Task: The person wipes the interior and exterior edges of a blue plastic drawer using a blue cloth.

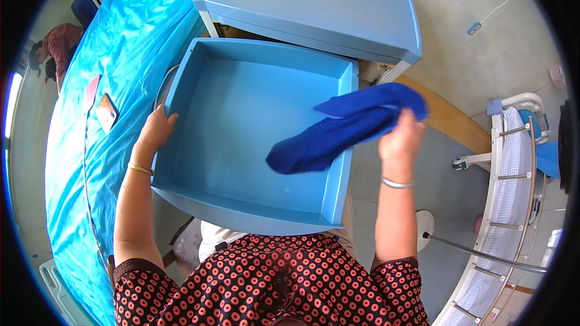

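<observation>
A light blue drawer [235,115] lies in front of my body, its near edge against my shirt and its inside bare. My left hand [157,129] grips its left wall, thumb over the rim. In my right hand [401,143], beyond the drawer's right wall, the fingers are closed round one end of a dark blue cloth [353,127]. The cloth is slightly blurred and hangs across the right wall, its loose end over the drawer's floor. Just behind the drawer stands a blue-grey bedside cabinet [314,6].
On the left is a bed under a shiny blue cover [72,157], with a phone [107,113] and a pink-ended cord [90,93] on it. At the right stands another bed with metal side rails [507,226]. A person [60,48] is at the far left.
</observation>
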### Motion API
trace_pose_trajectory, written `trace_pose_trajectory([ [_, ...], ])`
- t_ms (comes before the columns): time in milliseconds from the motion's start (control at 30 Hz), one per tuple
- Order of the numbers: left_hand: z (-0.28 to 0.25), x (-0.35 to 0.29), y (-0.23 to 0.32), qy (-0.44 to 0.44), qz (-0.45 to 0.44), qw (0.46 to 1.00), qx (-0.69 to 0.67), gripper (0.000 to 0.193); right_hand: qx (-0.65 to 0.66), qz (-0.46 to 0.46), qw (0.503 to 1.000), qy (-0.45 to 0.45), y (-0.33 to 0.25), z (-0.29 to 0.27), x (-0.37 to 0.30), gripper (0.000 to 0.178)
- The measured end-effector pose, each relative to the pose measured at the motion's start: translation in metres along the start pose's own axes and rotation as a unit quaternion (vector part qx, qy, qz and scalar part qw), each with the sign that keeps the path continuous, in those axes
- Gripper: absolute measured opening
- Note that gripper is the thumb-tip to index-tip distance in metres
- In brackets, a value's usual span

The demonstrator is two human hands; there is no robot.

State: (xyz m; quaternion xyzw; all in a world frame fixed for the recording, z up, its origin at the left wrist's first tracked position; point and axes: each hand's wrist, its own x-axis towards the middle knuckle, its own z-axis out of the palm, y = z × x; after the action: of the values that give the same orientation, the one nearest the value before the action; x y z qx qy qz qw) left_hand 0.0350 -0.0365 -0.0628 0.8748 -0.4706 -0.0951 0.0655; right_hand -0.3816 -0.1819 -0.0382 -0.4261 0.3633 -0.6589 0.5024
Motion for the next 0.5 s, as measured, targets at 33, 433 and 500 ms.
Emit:
trace_pose_trajectory([
  [33, 0.0, -0.001, 0.0, -0.009, -0.007, 1.0, 0.005, 0.042, 0.094, 0.013, 0.988, 0.122, -0.005, -0.009, 0.013, 0.023],
  [433, -0.001, 0.0, 0.007, -0.019, -0.016, 1.0, 0.004, 0.037, -0.145, 0.054, 0.969, 0.195, 0.041, -0.069, 0.056, 0.019],
  [500, -0.001, 0.0, 0.008, -0.01, -0.011, 1.0, 0.004, 0.037, -0.234, 0.059, 0.959, 0.145, 0.102, -0.074, 0.055, 0.023],
])
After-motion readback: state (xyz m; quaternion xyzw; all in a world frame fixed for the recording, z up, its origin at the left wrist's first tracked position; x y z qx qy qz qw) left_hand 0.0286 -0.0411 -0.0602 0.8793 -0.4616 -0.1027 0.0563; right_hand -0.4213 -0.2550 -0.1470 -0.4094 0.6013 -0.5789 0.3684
